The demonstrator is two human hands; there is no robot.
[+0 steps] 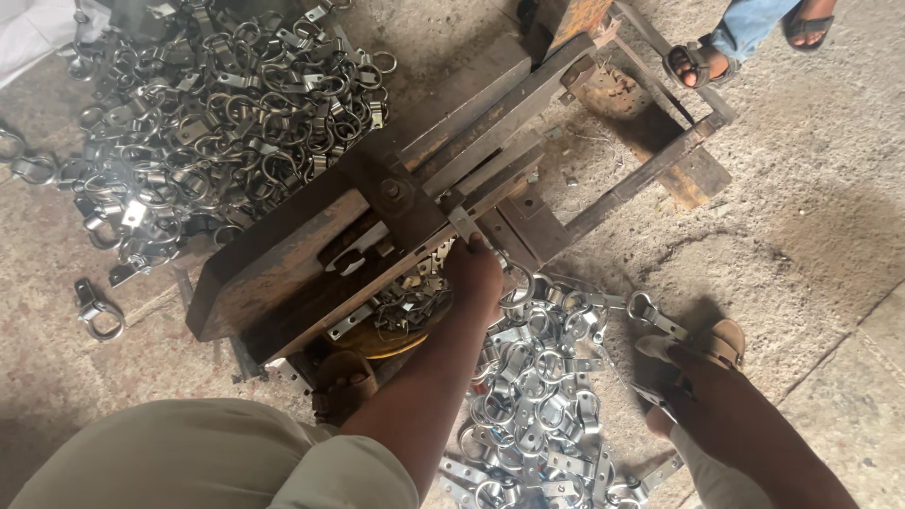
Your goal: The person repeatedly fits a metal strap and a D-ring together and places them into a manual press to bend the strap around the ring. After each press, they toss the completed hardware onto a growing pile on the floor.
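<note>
Rusty steel makes up the press frame lying across the concrete floor. One hand, which side I cannot tell, reaches to the frame's near edge, fingers hidden, so their grip cannot be told. Bright metal clamps lie heaped just beside it; a duller pile sits beyond the frame's far edge.

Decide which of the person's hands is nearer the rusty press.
Right. The right hand rests against the front edge of the rusty press, by the shiny clips. The left hand is out of view.
</note>
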